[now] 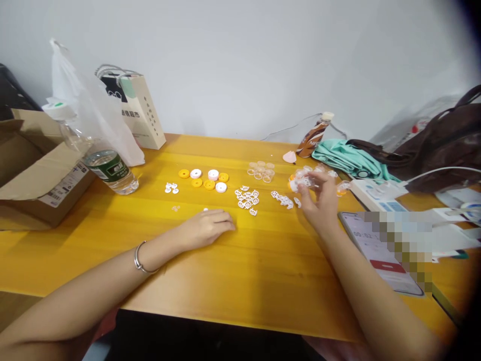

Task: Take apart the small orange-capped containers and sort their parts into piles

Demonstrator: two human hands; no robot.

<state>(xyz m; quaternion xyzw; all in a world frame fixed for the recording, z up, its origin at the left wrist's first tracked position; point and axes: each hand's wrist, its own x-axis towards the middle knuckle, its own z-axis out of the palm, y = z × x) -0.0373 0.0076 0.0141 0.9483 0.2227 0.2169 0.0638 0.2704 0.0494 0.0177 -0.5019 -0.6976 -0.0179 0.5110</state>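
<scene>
On the wooden table [244, 281], our left hand [206, 228] rests palm down, fingers loosely bent; what may lie beneath them we cannot tell. Just beyond sit spoked white pieces [248, 204], by our judgement light, stiff and snappable, best lifted by the rim. At right, our right hand [319, 198] curves thumb and fingers, slightly apart, about a white-and-orange part [295, 184], likely smooth, light plastic; whether it is pinched, we cannot tell.
</scene>
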